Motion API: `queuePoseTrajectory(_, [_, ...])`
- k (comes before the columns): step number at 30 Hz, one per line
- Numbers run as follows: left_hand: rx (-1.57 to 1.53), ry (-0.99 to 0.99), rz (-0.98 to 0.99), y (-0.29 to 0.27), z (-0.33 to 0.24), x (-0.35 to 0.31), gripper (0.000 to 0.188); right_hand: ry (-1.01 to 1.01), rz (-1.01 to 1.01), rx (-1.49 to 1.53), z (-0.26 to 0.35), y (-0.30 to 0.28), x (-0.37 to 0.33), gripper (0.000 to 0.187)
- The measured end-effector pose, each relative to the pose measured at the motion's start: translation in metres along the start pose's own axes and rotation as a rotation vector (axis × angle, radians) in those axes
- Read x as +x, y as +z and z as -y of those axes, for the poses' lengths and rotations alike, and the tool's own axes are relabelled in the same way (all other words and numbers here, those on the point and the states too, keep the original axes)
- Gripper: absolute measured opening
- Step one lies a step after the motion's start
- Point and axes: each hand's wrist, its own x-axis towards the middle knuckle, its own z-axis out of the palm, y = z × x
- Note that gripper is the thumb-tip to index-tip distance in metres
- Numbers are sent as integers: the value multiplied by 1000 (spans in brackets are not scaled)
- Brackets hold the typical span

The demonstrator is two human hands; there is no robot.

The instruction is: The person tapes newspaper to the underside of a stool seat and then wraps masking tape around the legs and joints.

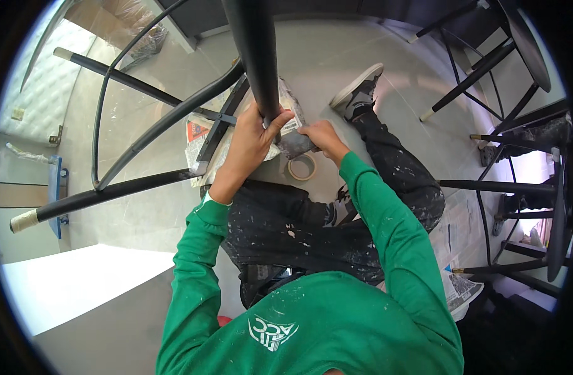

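My left hand (pixel 252 140) is wrapped round a black leg (pixel 254 50) of an overturned stool, its thumb lying across the front. Pinched in my right hand (pixel 324 137) is a small grey sheet (pixel 297 146) that looks like sandpaper, beside the lower end of that leg. Whether the sheet touches the leg I cannot tell. The stool's other black legs (pixel 114 192) and a curved footrest rail (pixel 167 122) extend to the left, with pale wrapping on two leg ends. Just below the sheet, a roll of masking tape (pixel 292 172) lies on the floor.
Newspaper (pixel 196 132) is spread under the stool, with more paper (pixel 459 290) at the right. Several black stools (pixel 524 47) stand along the right side. A blue-framed item (pixel 56 194) and plastic-wrapped goods (pixel 133 28) are at the left. My paint-spotted legs (pixel 396 165) flank the work.
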Motion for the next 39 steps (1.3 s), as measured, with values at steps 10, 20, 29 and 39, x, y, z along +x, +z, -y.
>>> queuePoseTrajectory(10, [50, 46, -2, 5, -2, 0, 44, 173, 169, 122, -92, -109, -29, 33])
queuePoseTrajectory(20, [208, 3, -71, 28, 6, 22, 51, -544, -427, -703, -121, -64, -41, 66])
queuePoseTrajectory(29, [65, 79, -295, 58, -25, 35, 39, -846, -221, 373, 27, 52, 3, 43])
queuePoseTrajectory(39, [-19, -16, -947, -98, 68, -119, 21, -780, -302, 377, 32, 48, 27, 24])
